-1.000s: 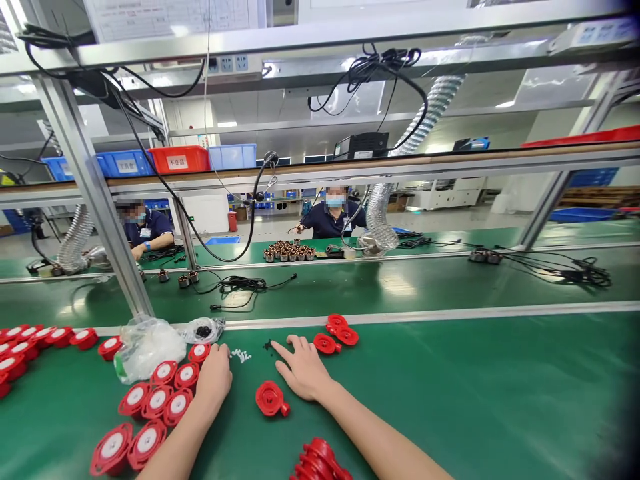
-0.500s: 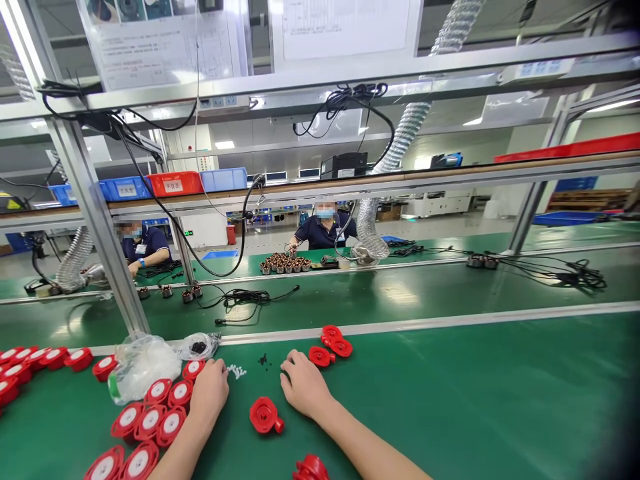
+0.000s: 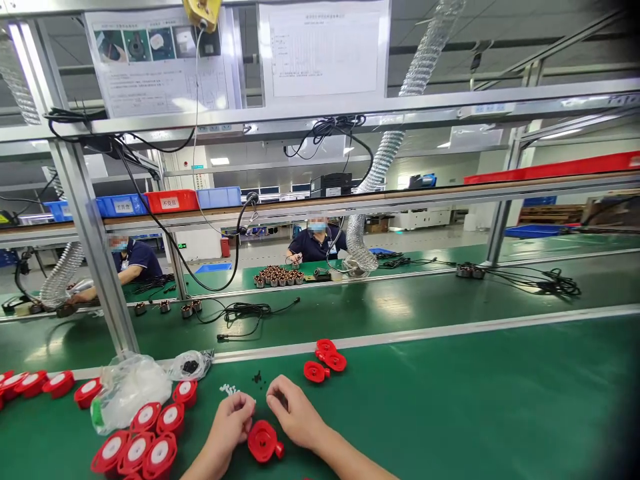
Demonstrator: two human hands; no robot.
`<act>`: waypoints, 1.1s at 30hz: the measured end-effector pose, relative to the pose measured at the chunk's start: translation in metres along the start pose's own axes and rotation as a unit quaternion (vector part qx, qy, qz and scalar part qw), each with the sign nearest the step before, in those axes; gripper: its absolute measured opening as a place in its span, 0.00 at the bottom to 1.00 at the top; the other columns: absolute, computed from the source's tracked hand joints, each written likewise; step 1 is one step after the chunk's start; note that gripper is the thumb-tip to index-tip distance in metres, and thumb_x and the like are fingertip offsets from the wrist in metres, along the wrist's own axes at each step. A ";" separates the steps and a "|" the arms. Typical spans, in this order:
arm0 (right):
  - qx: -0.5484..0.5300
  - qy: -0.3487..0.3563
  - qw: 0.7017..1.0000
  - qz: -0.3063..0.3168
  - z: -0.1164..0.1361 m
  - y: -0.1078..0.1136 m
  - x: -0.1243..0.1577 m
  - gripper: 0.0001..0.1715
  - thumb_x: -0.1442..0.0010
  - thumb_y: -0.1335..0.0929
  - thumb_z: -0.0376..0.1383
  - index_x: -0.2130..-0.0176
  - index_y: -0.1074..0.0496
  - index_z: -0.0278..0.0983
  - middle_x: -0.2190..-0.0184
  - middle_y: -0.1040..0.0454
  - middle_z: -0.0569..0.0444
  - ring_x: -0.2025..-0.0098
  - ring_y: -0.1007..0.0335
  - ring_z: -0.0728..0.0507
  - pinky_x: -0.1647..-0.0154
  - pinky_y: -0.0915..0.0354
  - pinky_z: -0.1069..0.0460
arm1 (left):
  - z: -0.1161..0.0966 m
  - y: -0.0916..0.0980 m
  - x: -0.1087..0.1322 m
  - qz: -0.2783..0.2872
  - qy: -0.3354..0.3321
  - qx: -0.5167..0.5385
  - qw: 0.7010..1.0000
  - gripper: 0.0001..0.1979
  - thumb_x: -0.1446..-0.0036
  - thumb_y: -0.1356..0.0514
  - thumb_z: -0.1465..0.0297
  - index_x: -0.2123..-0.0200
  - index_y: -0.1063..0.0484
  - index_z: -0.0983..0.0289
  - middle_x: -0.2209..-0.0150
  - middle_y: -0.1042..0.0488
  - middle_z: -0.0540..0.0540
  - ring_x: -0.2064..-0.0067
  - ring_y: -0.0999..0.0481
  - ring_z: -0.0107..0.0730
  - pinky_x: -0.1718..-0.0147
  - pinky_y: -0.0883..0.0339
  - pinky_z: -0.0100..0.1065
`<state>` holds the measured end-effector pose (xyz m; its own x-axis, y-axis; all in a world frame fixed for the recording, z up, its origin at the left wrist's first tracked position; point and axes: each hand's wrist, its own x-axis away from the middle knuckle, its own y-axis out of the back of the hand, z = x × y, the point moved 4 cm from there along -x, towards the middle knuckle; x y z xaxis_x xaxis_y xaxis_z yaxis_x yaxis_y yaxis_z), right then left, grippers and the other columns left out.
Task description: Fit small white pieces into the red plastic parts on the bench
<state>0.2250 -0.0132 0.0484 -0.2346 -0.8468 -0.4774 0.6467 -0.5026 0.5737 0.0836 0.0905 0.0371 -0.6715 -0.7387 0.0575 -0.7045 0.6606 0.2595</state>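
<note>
My left hand (image 3: 231, 427) is closed in a pinch beside a small pile of white plastic pieces (image 3: 229, 389); what its fingertips hold is too small to make out. Just below the fingers, a red round plastic housing (image 3: 263, 441) with a side spout lies on the green table, its hollow side up. My right hand (image 3: 296, 415) is above and to the right of this housing, fingers curled in towards the thumb, with any held piece hidden. Tiny black parts (image 3: 257, 377) lie scattered just beyond the fingertips, between the two hands.
Several red housings with white discs (image 3: 135, 452) stand at left, beside a clear plastic bag (image 3: 135, 390) and a bag of black parts (image 3: 191, 365). More open red housings (image 3: 325, 363) lie beyond my right hand. A metal post (image 3: 95, 233) rises at left; co-workers sit opposite.
My left hand has moved right, from beside the white pieces to the red housing, its fingers now pinched. My right hand has come slightly nearer and curled. The view has tilted up.
</note>
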 end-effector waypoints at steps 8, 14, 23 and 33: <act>-0.067 0.025 0.997 0.003 0.004 -0.010 0.001 0.04 0.34 0.36 0.32 0.63 0.32 0.38 0.66 0.29 0.55 0.64 0.33 0.45 0.63 0.38 0.53 | 0.002 -0.017 0.001 0.070 0.021 0.168 0.983 0.37 0.67 0.29 0.37 0.74 0.35 0.62 0.85 0.41 0.43 0.83 0.52 0.18 0.81 0.65 0.26; -0.111 0.029 0.993 -0.009 0.008 -0.008 0.002 0.06 0.31 0.36 0.35 0.63 0.32 0.38 0.66 0.29 0.55 0.63 0.34 0.45 0.62 0.39 0.52 | 0.005 -0.018 0.001 0.083 0.021 0.197 0.977 0.35 0.65 0.27 0.39 0.74 0.36 0.62 0.84 0.41 0.42 0.82 0.50 0.18 0.81 0.65 0.26; -0.152 0.001 0.988 0.009 0.010 -0.006 0.001 0.09 0.33 0.35 0.39 0.63 0.30 0.37 0.68 0.28 0.55 0.67 0.34 0.45 0.65 0.39 0.52 | 0.003 -0.018 0.007 0.094 0.007 0.189 0.977 0.34 0.60 0.27 0.41 0.73 0.36 0.63 0.81 0.39 0.44 0.80 0.47 0.19 0.79 0.62 0.25; -0.115 0.040 0.993 0.002 0.012 -0.003 0.003 0.09 0.32 0.35 0.34 0.63 0.26 0.38 0.66 0.26 0.53 0.63 0.30 0.44 0.59 0.36 0.51 | 0.001 -0.016 0.010 0.091 0.002 0.193 0.977 0.34 0.60 0.27 0.41 0.73 0.35 0.63 0.80 0.38 0.44 0.79 0.46 0.19 0.79 0.60 0.25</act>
<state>0.2134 -0.0163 0.0536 -0.1792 -0.8273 -0.5325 0.7986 -0.4384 0.4123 0.0881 0.0723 0.0328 -0.7934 -0.6042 0.0737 -0.6081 0.7817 -0.1385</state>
